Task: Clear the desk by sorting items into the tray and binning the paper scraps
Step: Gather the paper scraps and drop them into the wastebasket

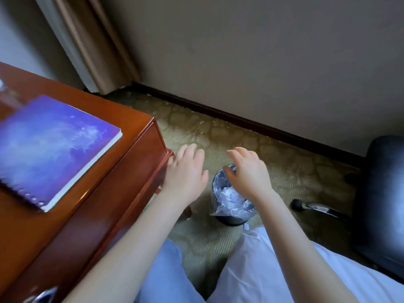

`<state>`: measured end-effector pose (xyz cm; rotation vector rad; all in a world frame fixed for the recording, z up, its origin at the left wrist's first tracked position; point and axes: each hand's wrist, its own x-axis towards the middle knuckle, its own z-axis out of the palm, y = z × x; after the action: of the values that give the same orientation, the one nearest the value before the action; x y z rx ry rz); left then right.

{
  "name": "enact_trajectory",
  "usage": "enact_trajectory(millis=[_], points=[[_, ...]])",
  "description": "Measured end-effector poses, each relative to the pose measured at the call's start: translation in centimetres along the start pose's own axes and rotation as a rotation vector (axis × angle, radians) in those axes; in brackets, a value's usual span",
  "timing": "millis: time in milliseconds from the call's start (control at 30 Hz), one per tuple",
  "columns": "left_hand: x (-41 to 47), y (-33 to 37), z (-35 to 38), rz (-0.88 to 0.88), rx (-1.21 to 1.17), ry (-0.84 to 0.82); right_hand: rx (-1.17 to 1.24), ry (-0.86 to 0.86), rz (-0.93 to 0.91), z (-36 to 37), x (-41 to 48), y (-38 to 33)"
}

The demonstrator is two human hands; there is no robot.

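A small dark bin (pixel 227 218) with a clear plastic liner stands on the carpet beside the desk. White crumpled paper scraps (pixel 230 196) lie inside it. My right hand (pixel 247 171) hovers over the bin's far rim, fingers spread, nothing in it. My left hand (pixel 185 171) hangs open to the left of the bin, next to the desk corner (pixel 168 153), and also holds nothing. A purple spiral notebook (pixel 48 147) lies on the red-brown wooden desk (pixel 91 215). No tray is in sight.
One small white scrap (pixel 246 226) lies on the carpet at the bin's foot. A dark office chair (pixel 380 193) with a chrome leg and castor (pixel 297 204) stands at the right. The wall, a skirting board and a curtain (pixel 91 47) close off the back.
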<state>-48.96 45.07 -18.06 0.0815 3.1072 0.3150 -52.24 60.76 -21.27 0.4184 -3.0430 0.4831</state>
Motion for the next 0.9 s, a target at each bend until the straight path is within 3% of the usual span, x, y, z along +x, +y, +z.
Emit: enact_trajectory(millis=[367, 633, 900], points=[[-15.0, -4.4, -10.0, -0.104, 0.085, 0.328, 0.099, 0.273, -0.349, -5.9, -5.8, -13.1], [-25.0, -12.5, -13.7, -0.312, 0.123, 0.514, 0.200, 0.276, -0.650, -5.9, -8.8, -24.6], [-33.4, -20.6, -15.9, -0.618, 0.159, 0.501, 0.207, 0.142, -0.865, -3.1, -11.8, -36.9]])
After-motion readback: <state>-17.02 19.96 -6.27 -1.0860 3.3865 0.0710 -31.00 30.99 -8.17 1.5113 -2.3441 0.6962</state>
